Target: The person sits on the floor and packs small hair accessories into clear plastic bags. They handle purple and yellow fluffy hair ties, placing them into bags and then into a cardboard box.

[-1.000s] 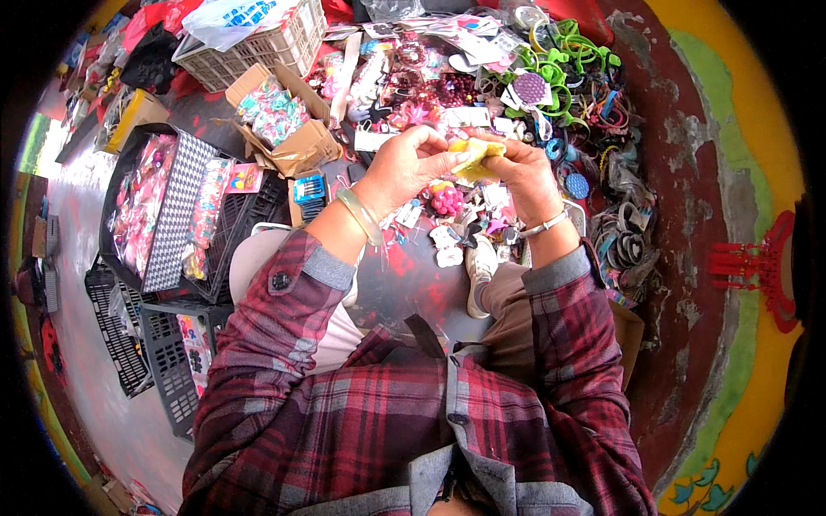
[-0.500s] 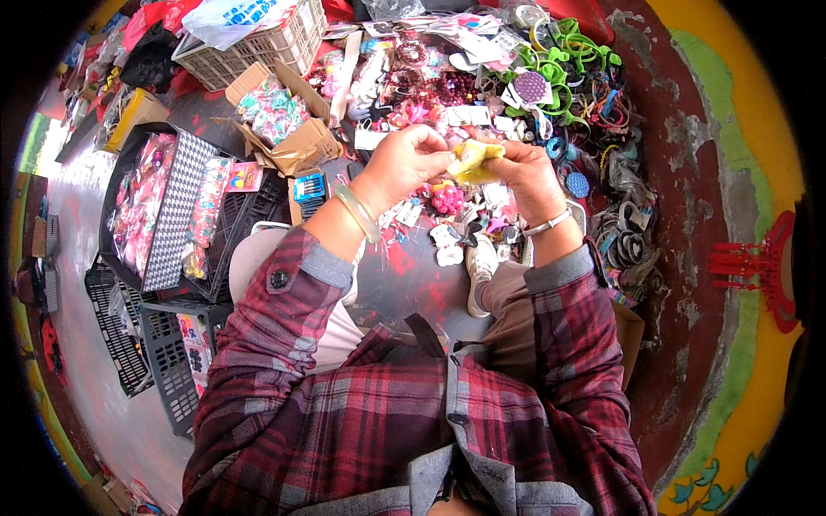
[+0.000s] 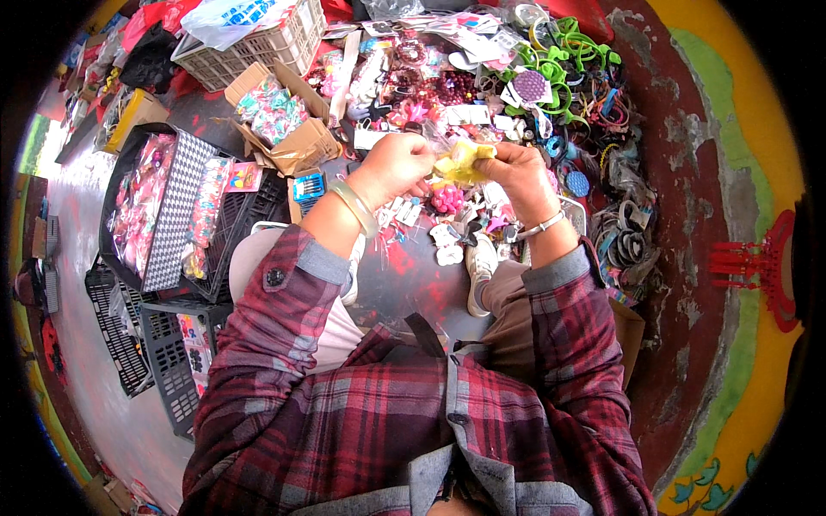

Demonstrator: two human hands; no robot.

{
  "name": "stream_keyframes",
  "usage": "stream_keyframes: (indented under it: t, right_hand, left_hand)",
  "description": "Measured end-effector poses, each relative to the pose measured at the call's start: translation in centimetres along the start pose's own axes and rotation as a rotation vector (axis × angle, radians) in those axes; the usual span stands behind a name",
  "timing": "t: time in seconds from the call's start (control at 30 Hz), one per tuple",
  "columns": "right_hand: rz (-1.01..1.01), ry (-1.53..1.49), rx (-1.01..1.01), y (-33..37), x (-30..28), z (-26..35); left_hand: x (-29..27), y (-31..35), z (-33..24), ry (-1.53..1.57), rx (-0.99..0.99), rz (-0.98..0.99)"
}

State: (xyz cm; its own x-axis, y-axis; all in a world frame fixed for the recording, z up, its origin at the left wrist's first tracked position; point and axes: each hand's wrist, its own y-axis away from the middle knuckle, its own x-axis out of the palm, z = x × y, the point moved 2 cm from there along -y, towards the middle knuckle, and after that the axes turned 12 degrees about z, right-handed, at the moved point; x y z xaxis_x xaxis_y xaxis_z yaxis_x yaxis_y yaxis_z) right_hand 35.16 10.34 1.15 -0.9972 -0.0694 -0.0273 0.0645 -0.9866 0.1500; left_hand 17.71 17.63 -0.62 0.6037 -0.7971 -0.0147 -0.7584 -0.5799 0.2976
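Observation:
A small, soft-looking yellow piece (image 3: 463, 163) hangs between my hands over the pile; its exact kind is unclear. My right hand (image 3: 523, 179) pinches its right end between thumb and fingers. At the opposite edge, my left hand (image 3: 396, 168) is closed with its fingertips against the piece, and a thin clear film seems to show there. Below them lies a bright pink beaded item (image 3: 446, 199). White cards with small accessories (image 3: 447, 245) are scattered just nearer to me.
Green headbands (image 3: 564, 64) and dark red bead strings (image 3: 456, 88) heap up ahead. Left are an opened cardboard box (image 3: 308, 142) of packets, a houndstooth-patterned case (image 3: 178, 206), black crates (image 3: 176, 361) and a pale crate (image 3: 297, 39). A painted wall edge (image 3: 688, 258) curves along the right.
Both hands have shifted slightly left with the yellow piece. It looks more spread out now, and the left fingers have turned and curled in more.

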Motion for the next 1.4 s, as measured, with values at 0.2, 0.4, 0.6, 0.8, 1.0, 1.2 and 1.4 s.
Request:
stream_keyframes:
  t: [0.2, 0.4, 0.6, 0.8, 1.0, 1.2, 1.4]
  right_hand:
    - [-0.113, 0.306, 0.090, -0.5, -0.3, -1.1]
    - [-0.052, 0.199, 0.038, -0.1, 0.7, -0.5]
    - [-0.043, -0.245, 0.125, 0.1, 1.3, -0.2]
    - [-0.167, -0.103, 0.077, -1.1, 0.9, -2.4]
    - [-0.189, 0.032, 0.065, -1.2, 0.9, -2.5]
    - [-0.116, -0.154, 0.047, -0.1, 1.4, -0.2]
    - [-0.075, -0.138, 0.038, -0.2, 0.5, -1.0]
  left_hand:
    - [0.6, 0.4, -0.2, 0.043, -0.021, 0.038]
    - [0.4, -0.1, 0.4, 0.153, 0.030, -0.011]
    - [1.3, 0.3, -0.2, 0.066, 0.126, 0.015]
    - [1.7, -0.1, 0.2, 0.098, 0.153, 0.021]
    - [2.0, -0.3, 0.4, 0.064, 0.164, 0.008]
    - [2.0, -0.7, 0.7, 0.105, 0.183, 0.006]
    - [1.8, -0.7, 0.7, 0.122, 0.160, 0.051]
